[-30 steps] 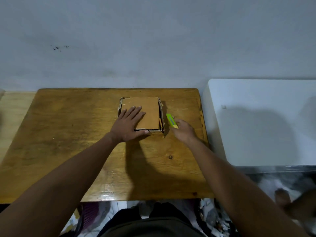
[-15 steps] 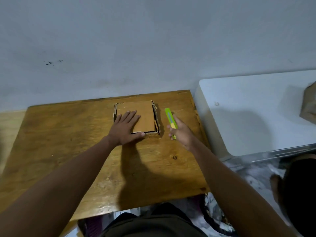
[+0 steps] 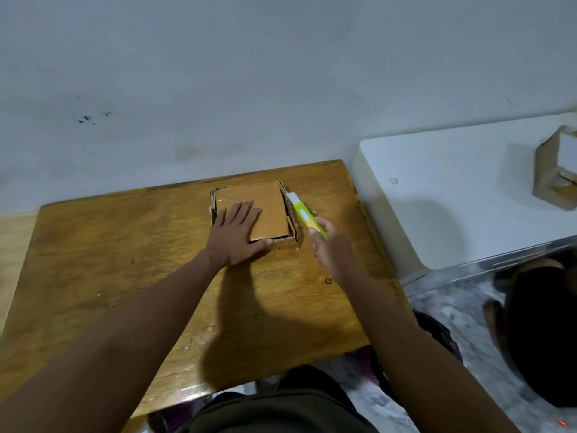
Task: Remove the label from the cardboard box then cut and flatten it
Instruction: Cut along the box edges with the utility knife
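Left hand [image 3: 237, 235]: laid flat, fingers spread wide, palm down on the cardboard box [image 3: 259, 214], covering its lower left part; thumb runs along the box's near edge. It grips nothing, it only presses.

Right hand [image 3: 331, 248]: closed around the lower end of a green utility knife [image 3: 305, 214], just right of the box. The knife slants up and left across the frame; its pale tip sits against the box's upper right corner. Whether the blade is out cannot be told.

Cardboard box: brown, low and partly collapsed, in the centre of the frame, toward the far edge of the surface. Top panel plain brown; side walls show as thin folded edges on the left and right. A dark gap shows along the near edge.

Surface [image 3: 125, 260]: wooden, glossy, worn, filling the left and centre of the frame. Dark shadow of the arms falls on its lower middle.

White cabinet top [image 3: 452, 198]: right of the surface, just beside it.

Second cardboard box [image 3: 552, 173]: at the right edge of the frame, on the white cabinet top, with a white patch on its upper face; well apart from the hands.

Wall [image 3: 249, 73]: pale grey, upper half of the frame, small dark marks at upper left.

Floor [image 3: 452, 310]: mottled grey, lower right.
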